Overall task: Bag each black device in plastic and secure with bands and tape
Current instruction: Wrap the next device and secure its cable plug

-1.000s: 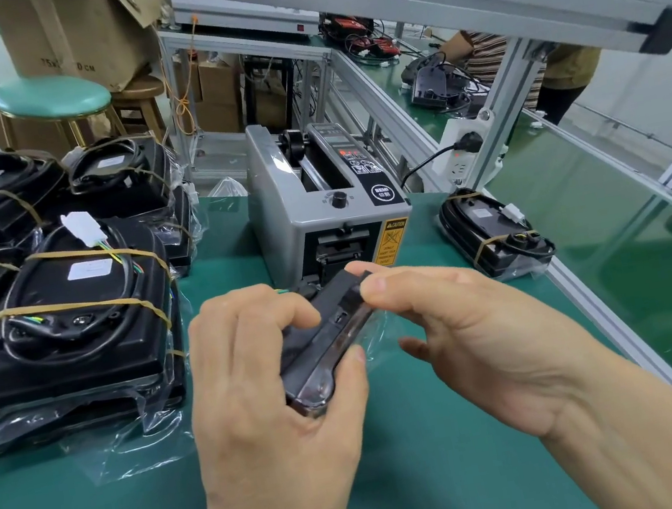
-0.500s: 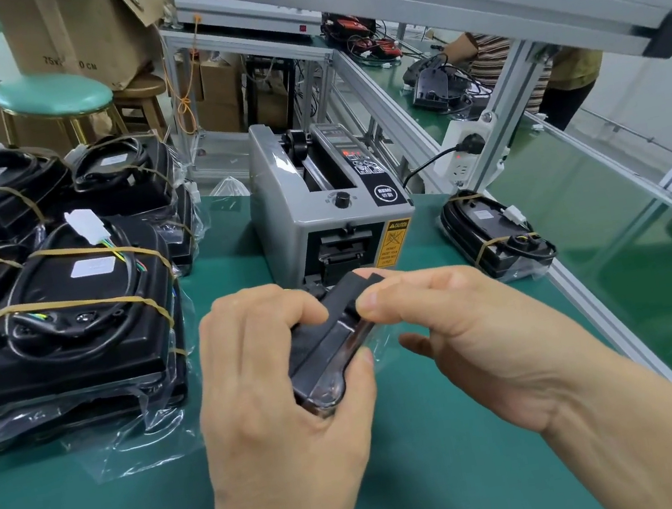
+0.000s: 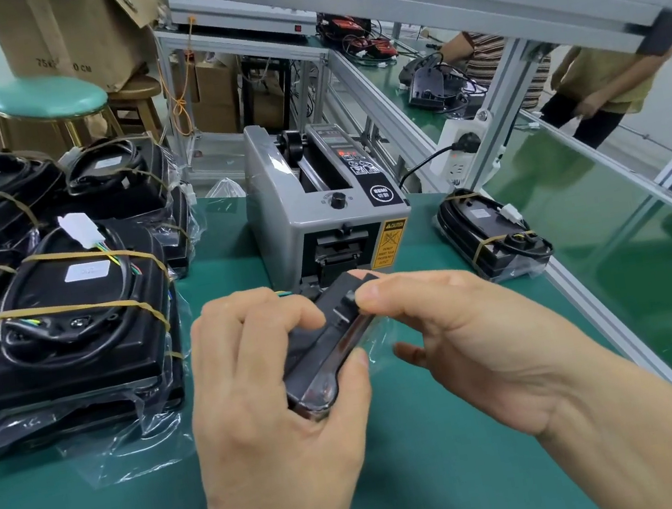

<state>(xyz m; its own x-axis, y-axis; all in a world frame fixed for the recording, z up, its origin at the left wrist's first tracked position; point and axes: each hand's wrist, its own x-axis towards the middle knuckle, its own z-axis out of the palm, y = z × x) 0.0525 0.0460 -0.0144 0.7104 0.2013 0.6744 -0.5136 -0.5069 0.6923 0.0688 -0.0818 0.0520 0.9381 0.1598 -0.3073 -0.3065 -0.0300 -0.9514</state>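
Head view: barely any change over the last second. Left hand [image 3: 257, 381] still wrapped round the black device [image 3: 323, 353], thumb under its near end; right hand [image 3: 461, 335] still pinching the far top edge through the plastic bag [image 3: 376, 336]. Probably smoothing film or pressing tape, so this unit isn't finished. Device at frame centre, held above the table [image 3: 467, 453], just in front of the tape dispenser [image 3: 319, 213]. Long axis from lower left to upper right, far end toward the dispenser. Banded devices [image 3: 66, 310] stacked left.

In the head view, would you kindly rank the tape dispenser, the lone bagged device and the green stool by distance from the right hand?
1. Tape dispenser, just beyond the right hand.
2. Lone bagged device, right, by the table edge.
3. Green stool, far left, off the table.
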